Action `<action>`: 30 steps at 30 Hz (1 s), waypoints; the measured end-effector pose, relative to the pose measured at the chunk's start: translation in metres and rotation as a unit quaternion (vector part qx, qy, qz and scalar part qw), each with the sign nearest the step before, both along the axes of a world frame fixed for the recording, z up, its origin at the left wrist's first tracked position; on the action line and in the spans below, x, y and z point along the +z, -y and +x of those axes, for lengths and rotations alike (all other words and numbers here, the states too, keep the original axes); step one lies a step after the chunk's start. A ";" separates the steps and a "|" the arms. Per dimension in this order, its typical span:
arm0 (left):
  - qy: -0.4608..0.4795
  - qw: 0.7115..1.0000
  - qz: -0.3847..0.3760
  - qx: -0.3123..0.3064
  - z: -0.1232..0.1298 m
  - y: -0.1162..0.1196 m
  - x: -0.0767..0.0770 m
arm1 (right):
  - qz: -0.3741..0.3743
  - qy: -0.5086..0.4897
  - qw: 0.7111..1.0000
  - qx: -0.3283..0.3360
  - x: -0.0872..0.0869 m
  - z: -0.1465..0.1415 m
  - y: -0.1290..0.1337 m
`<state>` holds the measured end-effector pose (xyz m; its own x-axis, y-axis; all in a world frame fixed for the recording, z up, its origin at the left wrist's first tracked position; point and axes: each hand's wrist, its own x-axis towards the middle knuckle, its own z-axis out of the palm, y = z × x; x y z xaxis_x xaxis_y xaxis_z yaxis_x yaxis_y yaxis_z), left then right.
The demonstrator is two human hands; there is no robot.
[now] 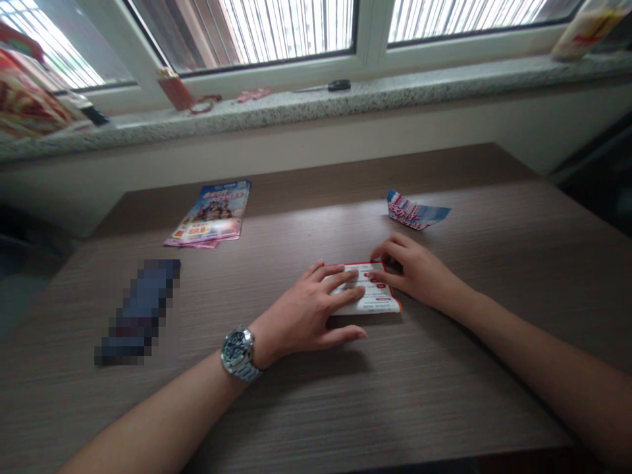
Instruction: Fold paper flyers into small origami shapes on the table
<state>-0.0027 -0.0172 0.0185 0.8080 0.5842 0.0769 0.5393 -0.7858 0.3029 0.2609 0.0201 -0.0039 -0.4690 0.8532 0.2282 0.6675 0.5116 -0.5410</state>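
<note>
A small white printed sheet with red edges (372,303) lies on the brown table (306,415). My left hand (316,303), with a metal watch on its wrist, rests palm down over the sheet's left part, fingers spread. At the sheet's upper right edge, my right hand (409,266) has its fingers curled, with the index finger and thumb at the paper's edge. Beyond my right hand is a folded blue and red paper piece (417,212), standing partly raised off the table.
Colourful leaflets (212,214) are stacked at the back left of the table. A dark, pixelated flat object (141,313) lies nearer on the left. The granite windowsill (276,108) holds scissors (338,85), a red item (175,91) and packages.
</note>
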 end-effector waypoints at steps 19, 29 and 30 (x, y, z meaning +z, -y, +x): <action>0.000 1.000 0.016 -0.001 0.000 0.000 -0.002 | 0.002 0.012 0.999 -0.035 -0.001 0.001 0.000; 0.009 1.000 0.016 -0.001 0.000 0.000 -0.002 | 0.005 0.009 0.999 -0.031 -0.001 0.001 -0.001; 0.009 1.000 0.016 -0.001 0.000 0.000 -0.002 | 0.003 0.008 0.999 -0.031 -0.001 0.001 -0.001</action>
<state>-0.0028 -0.0174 0.0162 0.8070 0.5804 0.1094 0.5331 -0.7955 0.2879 0.2622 0.0210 -0.0052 -0.4187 0.8796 0.2257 0.7063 0.4716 -0.5279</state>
